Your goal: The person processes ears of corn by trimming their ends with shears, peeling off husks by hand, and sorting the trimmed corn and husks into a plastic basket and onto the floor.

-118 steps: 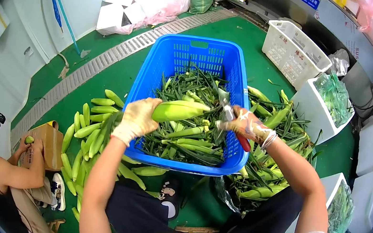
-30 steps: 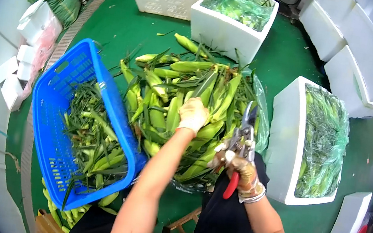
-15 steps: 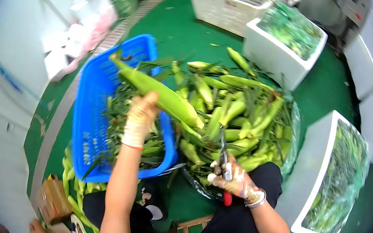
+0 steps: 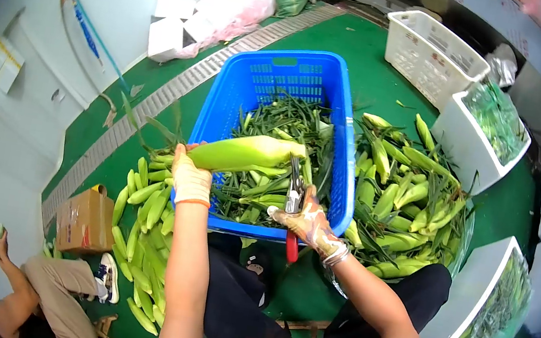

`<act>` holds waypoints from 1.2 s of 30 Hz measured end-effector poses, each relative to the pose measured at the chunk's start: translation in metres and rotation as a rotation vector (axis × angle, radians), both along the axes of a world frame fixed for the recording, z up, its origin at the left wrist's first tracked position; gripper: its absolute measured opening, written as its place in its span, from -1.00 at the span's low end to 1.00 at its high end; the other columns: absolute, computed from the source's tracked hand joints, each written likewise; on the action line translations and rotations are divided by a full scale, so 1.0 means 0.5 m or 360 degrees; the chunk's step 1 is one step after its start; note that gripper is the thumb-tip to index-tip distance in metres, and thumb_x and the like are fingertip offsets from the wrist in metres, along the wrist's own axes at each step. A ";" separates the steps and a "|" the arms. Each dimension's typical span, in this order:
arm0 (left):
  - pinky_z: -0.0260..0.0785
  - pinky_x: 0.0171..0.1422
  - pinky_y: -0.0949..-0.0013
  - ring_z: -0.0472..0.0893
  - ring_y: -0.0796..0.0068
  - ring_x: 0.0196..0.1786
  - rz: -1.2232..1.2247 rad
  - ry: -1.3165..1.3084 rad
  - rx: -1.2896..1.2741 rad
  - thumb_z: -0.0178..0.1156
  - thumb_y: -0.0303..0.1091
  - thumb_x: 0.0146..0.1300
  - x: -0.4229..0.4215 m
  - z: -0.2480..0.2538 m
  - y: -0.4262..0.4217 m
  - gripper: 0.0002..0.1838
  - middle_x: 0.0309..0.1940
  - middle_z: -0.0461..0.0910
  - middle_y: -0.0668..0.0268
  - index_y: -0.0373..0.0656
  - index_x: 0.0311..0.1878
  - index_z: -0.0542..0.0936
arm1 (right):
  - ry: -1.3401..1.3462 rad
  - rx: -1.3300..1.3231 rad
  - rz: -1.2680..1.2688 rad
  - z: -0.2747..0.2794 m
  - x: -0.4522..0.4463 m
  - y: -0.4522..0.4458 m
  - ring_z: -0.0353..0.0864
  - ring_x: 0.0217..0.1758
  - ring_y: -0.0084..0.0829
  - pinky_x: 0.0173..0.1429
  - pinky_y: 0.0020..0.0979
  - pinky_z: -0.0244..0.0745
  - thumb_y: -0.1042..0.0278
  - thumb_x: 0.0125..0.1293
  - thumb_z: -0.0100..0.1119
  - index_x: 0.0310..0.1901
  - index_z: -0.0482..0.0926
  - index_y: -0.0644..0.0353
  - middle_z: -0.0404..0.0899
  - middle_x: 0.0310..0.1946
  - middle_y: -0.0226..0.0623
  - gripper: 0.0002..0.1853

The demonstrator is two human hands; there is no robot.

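My left hand (image 4: 191,177), in a pale glove, is closed around an ear of corn (image 4: 241,153) in its green husk, lying nearly level over the blue basket (image 4: 225,96). My right hand (image 4: 312,226), in a stained patterned glove, grips pruning shears (image 4: 294,199) with a red handle. Their metal tip is at the stalk end of the ear; whether the blades touch it I cannot tell. Cut leaves and husk pieces (image 4: 275,117) lie in the basket below.
Right of the basket lies a heap of corn (image 4: 406,196); more ears (image 4: 145,248) lie on the left. White foam boxes (image 4: 472,315) and a white crate (image 4: 426,63) stand on the right. A cardboard box (image 4: 85,220) and another person's leg (image 4: 61,281) are lower left.
The view has swung left. The corn in my left hand has come level over the basket, and the shears in my right hand have moved from the corn heap to its stalk end.
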State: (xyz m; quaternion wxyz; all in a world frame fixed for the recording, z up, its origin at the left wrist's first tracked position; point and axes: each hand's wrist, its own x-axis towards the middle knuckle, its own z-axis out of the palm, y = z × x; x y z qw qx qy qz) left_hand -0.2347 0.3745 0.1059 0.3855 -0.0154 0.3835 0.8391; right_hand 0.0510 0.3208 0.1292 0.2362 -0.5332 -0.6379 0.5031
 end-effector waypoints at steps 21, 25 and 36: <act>0.47 -0.07 0.08 0.59 0.21 -0.31 -0.0365 -0.0251 0.0458 0.09 0.29 0.25 -0.066 0.011 -0.030 -0.42 -0.46 0.59 0.25 -0.14 -0.34 0.52 | 0.0907 -0.0254 0.0247 0.011 -0.078 0.137 0.58 -0.36 -0.50 -0.28 -0.44 0.56 0.29 0.19 0.33 -0.08 0.45 0.26 0.57 -0.34 -0.34 -0.64; 0.52 0.00 0.13 0.64 0.21 -0.19 -0.0411 0.0035 0.0592 0.11 0.28 0.24 -0.037 0.039 -0.022 -0.41 -0.38 0.65 0.23 -0.17 -0.22 0.58 | 0.0767 -0.0169 0.0550 0.056 -0.061 0.118 0.53 -0.39 -0.54 -0.29 -0.47 0.50 0.29 0.13 0.34 -0.09 0.52 0.23 0.54 -0.38 -0.37 -0.65; 0.31 0.34 0.01 0.49 0.16 0.23 -0.0349 0.0227 0.0635 0.02 0.18 0.34 -0.071 0.057 -0.025 -0.41 0.11 0.56 0.10 -0.20 0.07 0.56 | 0.0743 -0.0269 0.0424 -0.002 -0.051 0.162 0.46 -0.49 -0.46 -0.36 -0.39 0.43 0.32 0.00 0.26 -0.27 0.48 0.30 0.50 -0.57 -0.33 -0.70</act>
